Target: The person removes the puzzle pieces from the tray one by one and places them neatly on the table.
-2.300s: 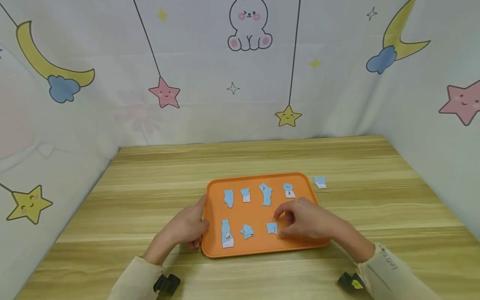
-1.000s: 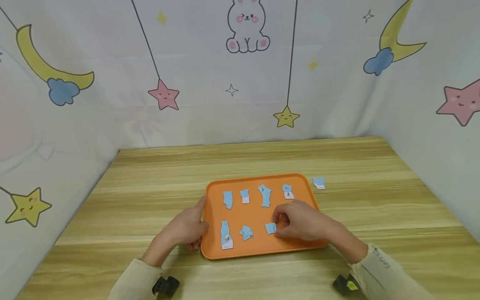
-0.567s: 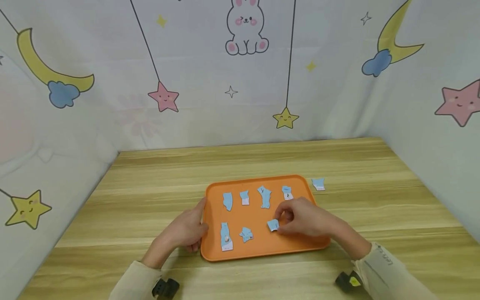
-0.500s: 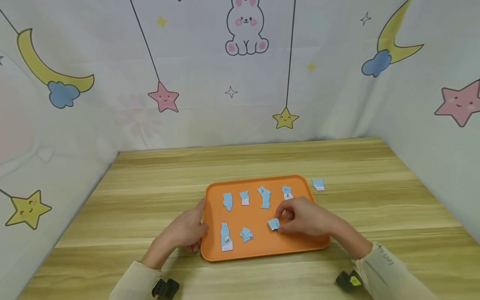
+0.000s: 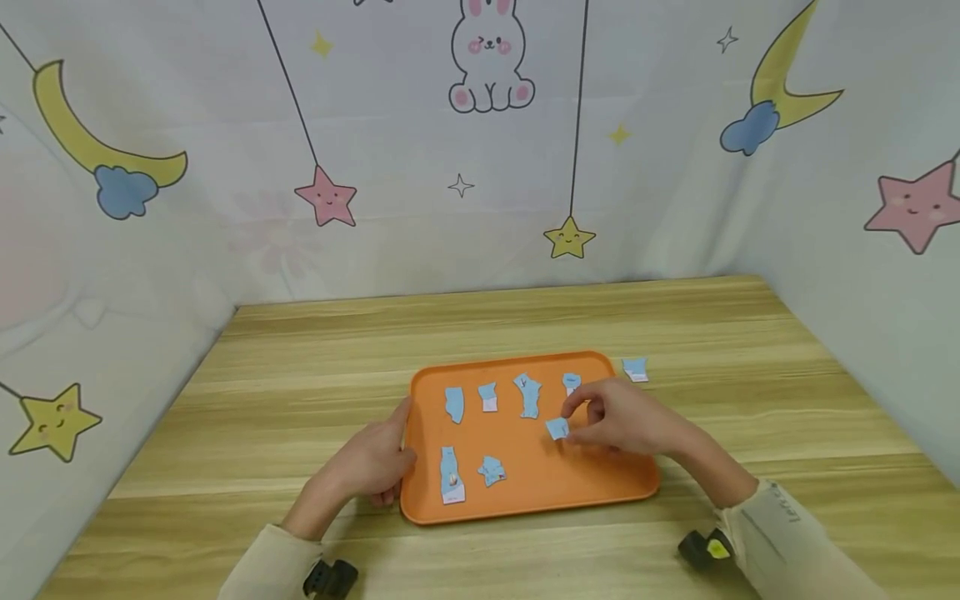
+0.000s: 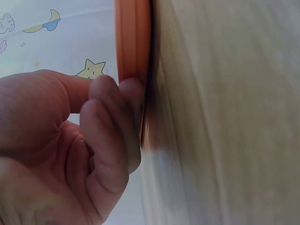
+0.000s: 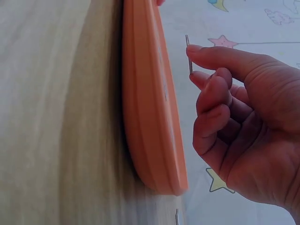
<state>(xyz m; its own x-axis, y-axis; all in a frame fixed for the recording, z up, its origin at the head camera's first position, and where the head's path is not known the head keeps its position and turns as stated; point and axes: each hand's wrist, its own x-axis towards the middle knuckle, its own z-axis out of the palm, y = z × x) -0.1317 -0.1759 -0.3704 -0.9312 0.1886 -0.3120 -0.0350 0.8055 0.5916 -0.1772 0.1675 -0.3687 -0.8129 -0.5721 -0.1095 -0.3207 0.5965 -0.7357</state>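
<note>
The right hand (image 5: pixel 626 418) pinches a blue paper piece (image 5: pixel 557 429) by its edge between barely parted fingers, above the orange tray (image 5: pixel 532 492), likely to leave its face uncovered. Roughly level, its free end points left; no long axis stands out. The left hand (image 5: pixel 372 457) grips the tray's left rim, apparently steadying it on the surface (image 5: pixel 330 358).
</note>
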